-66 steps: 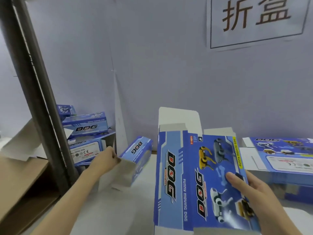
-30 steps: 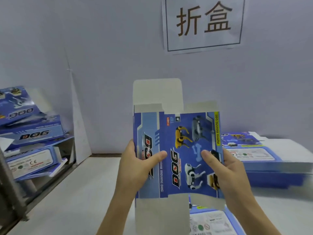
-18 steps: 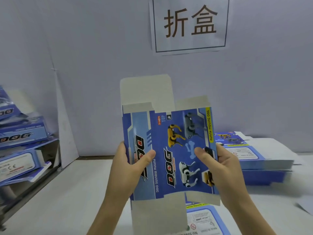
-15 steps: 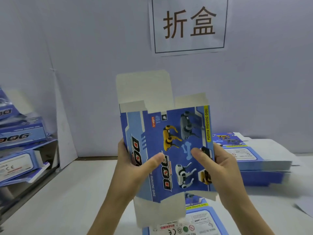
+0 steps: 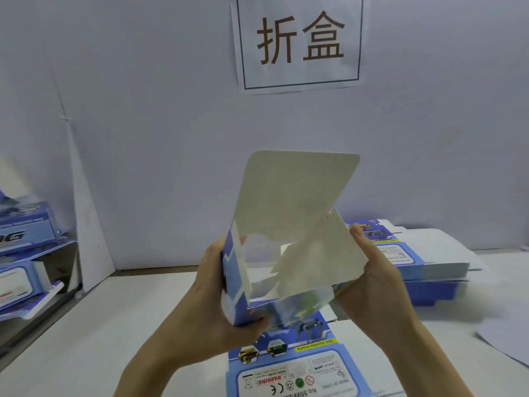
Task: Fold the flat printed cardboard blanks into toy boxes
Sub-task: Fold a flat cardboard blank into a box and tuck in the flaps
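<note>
**Box held up in both hands**

Your left hand [image 5: 213, 305] grips the blue side panel of the box [image 5: 289, 202], thumb curled under its near corner. Your right hand [image 5: 383, 285] grasps the opposite wall. The box is squared into a tube above the table [image 5: 100, 325], open end toward you, 1 white flap standing upright. A flat blank [image 5: 292, 373] lies just beneath. A stack of blanks [image 5: 429, 265] sits to the right.
</note>
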`<state>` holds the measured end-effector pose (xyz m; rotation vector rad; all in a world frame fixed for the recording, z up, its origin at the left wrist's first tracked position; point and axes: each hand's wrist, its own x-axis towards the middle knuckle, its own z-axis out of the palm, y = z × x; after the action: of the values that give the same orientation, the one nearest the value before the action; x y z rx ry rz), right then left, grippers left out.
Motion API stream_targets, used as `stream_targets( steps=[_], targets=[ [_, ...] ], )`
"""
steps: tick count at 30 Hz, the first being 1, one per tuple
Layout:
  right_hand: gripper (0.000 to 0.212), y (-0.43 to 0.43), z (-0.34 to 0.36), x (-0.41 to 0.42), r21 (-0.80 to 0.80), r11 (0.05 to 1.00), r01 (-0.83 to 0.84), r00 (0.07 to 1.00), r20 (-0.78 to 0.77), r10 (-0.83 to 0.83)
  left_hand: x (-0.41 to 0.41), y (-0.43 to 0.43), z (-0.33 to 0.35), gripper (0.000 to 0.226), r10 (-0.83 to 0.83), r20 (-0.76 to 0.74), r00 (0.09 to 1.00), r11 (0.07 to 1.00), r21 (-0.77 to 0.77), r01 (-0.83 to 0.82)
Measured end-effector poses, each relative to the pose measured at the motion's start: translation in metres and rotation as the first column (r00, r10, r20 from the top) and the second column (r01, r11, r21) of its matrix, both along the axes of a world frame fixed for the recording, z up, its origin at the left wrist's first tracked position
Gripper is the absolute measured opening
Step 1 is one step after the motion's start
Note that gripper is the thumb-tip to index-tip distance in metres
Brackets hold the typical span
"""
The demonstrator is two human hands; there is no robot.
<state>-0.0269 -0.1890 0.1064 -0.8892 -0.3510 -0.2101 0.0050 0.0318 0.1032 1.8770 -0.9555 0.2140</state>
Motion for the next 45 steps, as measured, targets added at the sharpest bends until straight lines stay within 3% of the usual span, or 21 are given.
stream_targets(
  steps=[5,8,10,13,15,17,20,23,26,28,30,32,35,36,40,41,43,44,45],
  targets=[
    [0.033,0.005,0.003,-0.004,-0.054,0.998,-0.022,0.999,-0.035,0.020,0.000,-0.006,-0.005,0.085,0.006,0.042,0.999,0.998,-0.060,-0.004],
    [0.028,0.003,0.002,-0.006,-0.180,0.983,-0.026,0.999,-0.036,0.020,0.000,-0.005,-0.005,0.089,0.019,0.050,0.999,0.998,-0.066,-0.016],
    [0.027,0.003,-0.005,-0.001,-0.287,0.956,0.058,0.996,-0.056,-0.077,0.000,-0.005,-0.007,0.089,0.056,0.108,0.993,0.998,-0.029,-0.053],
    [0.050,0.004,-0.006,0.000,-0.422,0.879,0.224,0.961,-0.053,-0.270,0.000,-0.004,-0.005,0.087,0.132,0.284,0.950,0.989,0.022,-0.145],
    [0.044,0.004,-0.006,-0.002,-0.554,0.807,0.203,0.964,-0.032,-0.265,0.002,0.000,-0.001,0.087,0.141,0.351,0.926,0.987,0.023,-0.159],
    [0.019,-0.001,-0.004,-0.004,-0.670,0.731,0.128,0.965,-0.085,-0.247,0.003,0.005,0.004,0.086,0.115,0.399,0.910,0.991,0.020,-0.134],
    [0.028,-0.003,-0.003,-0.005,-0.753,0.658,-0.032,0.933,-0.258,-0.250,0.005,0.009,0.004,0.083,0.103,0.431,0.896,0.993,0.013,-0.120],
    [0.029,0.001,0.002,-0.007,-0.835,0.538,0.118,0.880,-0.163,-0.447,0.004,-0.002,-0.001,0.083,0.158,0.263,0.952,0.987,-0.027,-0.156],
    [0.026,0.001,0.006,-0.008,-0.814,0.534,0.227,0.819,-0.137,-0.557,-0.001,-0.011,-0.004,0.088,0.239,0.023,0.971,0.970,-0.043,-0.238],
    [0.027,0.000,0.009,-0.008,-0.823,0.487,0.291,0.775,-0.096,-0.625,-0.004,-0.013,-0.001,0.098,0.171,-0.174,0.970,0.985,0.023,-0.170],
    [0.030,-0.001,0.009,-0.010,-0.860,0.384,0.336,0.746,-0.006,-0.666,-0.006,-0.018,0.004,0.118,0.065,-0.306,0.950,0.998,-0.007,-0.070],
    [0.032,0.001,0.010,-0.012,-0.901,0.254,0.351,0.743,0.102,-0.662,-0.002,-0.020,0.005,0.141,0.011,-0.328,0.945,0.989,-0.137,-0.059],
    [0.033,0.005,0.012,-0.014,-0.930,0.104,0.353,0.764,0.222,-0.606,0.013,-0.026,0.009,0.140,-0.065,-0.310,0.948,0.962,-0.273,-0.023],
    [0.032,0.005,0.011,-0.013,-0.931,0.082,0.355,0.772,0.243,-0.588,0.015,-0.029,0.015,0.131,-0.052,-0.346,0.937,0.948,-0.311,-0.063],
    [0.027,0.004,0.010,-0.011,-0.922,-0.096,0.376,0.734,0.359,-0.577,0.021,-0.030,0.018,0.055,-0.130,-0.406,0.905,0.896,-0.438,-0.068],
    [0.028,0.004,0.011,-0.012,-0.915,-0.097,0.392,0.727,0.373,-0.576,0.022,-0.037,0.024,0.066,-0.108,-0.425,0.899,0.900,-0.426,-0.093],
    [0.032,0.007,0.011,-0.012,-0.911,-0.082,0.405,0.732,0.377,-0.567,0.024,-0.042,0.026,0.112,-0.006,-0.488,0.873,0.898,-0.387,-0.210],
    [0.033,0.008,0.012,-0.013,-0.911,-0.078,0.405,0.732,0.374,-0.569,0.025,-0.039,0.023,0.113,0.014,-0.490,0.872,0.899,-0.375,-0.225],
    [0.033,0.009,0.012,-0.013,-0.911,-0.066,0.407,0.733,0.369,-0.571,0.025,-0.037,0.020,0.097,0.015,-0.485,0.874,0.912,-0.353,-0.211]
  ],
)
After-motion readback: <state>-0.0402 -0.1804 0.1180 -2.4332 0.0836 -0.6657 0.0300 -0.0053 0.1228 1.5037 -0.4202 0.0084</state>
